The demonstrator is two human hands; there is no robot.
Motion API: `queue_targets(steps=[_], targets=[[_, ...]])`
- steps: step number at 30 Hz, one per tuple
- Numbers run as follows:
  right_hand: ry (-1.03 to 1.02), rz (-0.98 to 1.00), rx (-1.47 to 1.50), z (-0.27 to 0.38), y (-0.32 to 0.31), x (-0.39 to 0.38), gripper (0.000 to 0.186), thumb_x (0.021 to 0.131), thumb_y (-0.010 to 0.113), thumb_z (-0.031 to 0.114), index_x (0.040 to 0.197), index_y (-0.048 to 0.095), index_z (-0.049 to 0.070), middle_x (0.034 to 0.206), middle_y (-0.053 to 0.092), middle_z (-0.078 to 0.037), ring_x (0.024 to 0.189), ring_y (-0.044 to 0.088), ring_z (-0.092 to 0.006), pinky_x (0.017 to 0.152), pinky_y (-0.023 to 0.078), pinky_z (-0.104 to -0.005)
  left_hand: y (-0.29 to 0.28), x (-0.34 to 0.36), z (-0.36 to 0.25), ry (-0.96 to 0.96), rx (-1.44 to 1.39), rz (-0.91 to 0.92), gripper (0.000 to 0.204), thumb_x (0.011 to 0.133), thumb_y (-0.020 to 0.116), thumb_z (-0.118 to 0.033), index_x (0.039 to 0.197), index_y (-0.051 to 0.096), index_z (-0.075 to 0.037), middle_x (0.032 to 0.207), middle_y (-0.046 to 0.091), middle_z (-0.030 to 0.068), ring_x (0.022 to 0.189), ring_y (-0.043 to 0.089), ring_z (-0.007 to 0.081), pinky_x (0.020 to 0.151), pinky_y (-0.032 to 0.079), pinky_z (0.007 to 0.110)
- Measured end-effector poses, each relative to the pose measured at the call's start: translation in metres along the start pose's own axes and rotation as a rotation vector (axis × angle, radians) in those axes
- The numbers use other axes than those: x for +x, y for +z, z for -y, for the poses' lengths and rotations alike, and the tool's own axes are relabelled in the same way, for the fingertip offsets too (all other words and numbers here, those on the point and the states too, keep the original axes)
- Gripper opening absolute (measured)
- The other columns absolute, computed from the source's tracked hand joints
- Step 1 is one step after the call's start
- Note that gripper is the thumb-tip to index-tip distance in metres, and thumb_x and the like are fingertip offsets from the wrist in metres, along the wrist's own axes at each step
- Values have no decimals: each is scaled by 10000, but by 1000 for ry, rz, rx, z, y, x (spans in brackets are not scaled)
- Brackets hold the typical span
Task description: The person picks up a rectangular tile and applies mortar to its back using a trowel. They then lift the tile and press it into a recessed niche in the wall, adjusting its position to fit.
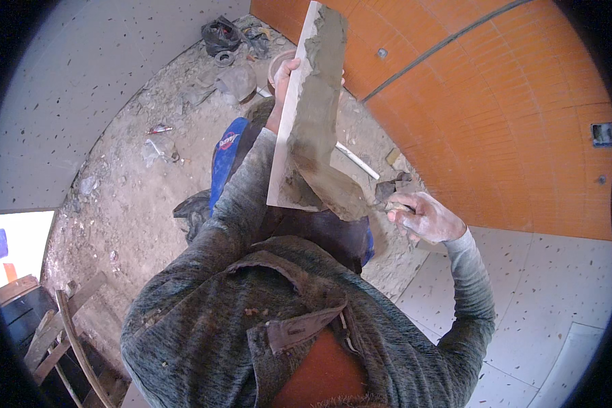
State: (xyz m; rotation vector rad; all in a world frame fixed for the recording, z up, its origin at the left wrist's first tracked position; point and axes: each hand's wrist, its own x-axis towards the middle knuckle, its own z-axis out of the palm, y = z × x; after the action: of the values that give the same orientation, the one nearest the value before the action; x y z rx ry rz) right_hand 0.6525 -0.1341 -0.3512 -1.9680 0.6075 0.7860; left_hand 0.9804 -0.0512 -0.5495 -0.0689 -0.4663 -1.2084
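A long narrow tile (280,163) is held up in front of me, its upper face coated with wet grey mortar (319,95). My left hand (283,88) grips the tile from beneath, thumb at its left edge and fingertips just showing past the right one. The handle of a trowel is closed in my right hand (430,216). Its mortar-smeared blade (333,189) lies against the near end of the tile, where a strip of the surface looks barer. Part of the trowel's handle is hidden by my fingers.
Orange wall (483,109) with a dark groove and a square electrical box (602,134) rises at the right. Speckled pale tiles cover the walls at left and lower right. Rubble, a black bag (220,35) and a white pipe (358,160) lie on the dusty floor; wooden boards (68,319) stand lower left.
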Motion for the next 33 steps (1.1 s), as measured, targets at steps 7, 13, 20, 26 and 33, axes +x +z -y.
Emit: queue_targets(steps=[7,13,20,26,33], targets=[[-428,-265,-403,-22,17,-4,363,961,699,341,1165,659,44,723,660,-193,517,612,-332,540,491,-433,-7,3,1,28,-59,-51,804,909,489,-569,1399,510,68,1233,662,262,1047,686,384,925,566,495],[-406,-643,-650,-34,34,3,372,912,737,259,1185,652,21,788,676,-214,656,671,-404,598,512,-485,-8,1,0,64,-14,34,775,903,505,-549,1399,510,45,1228,661,249,1032,685,379,931,563,509],[-304,-817,-751,-36,23,19,365,922,718,238,1199,647,12,986,710,-252,798,709,-431,669,561,-478,0,3,0,101,38,60,764,886,547,-533,1409,505,23,1222,658,247,1052,679,379,926,568,521],[-263,-975,-608,-53,2,43,356,926,703,261,1184,651,21,942,696,-270,824,694,-451,700,560,-498,10,-16,-5,98,-124,-86,747,930,510,-516,1445,474,24,1286,629,248,1116,655,399,952,556,539],[-301,-771,-302,-105,9,97,391,942,696,276,1138,648,-59,883,699,-267,848,699,-422,735,560,-462,18,-29,-19,200,16,-281,840,956,436,-612,1501,404,26,1387,552,293,1177,624,428,970,558,541]])
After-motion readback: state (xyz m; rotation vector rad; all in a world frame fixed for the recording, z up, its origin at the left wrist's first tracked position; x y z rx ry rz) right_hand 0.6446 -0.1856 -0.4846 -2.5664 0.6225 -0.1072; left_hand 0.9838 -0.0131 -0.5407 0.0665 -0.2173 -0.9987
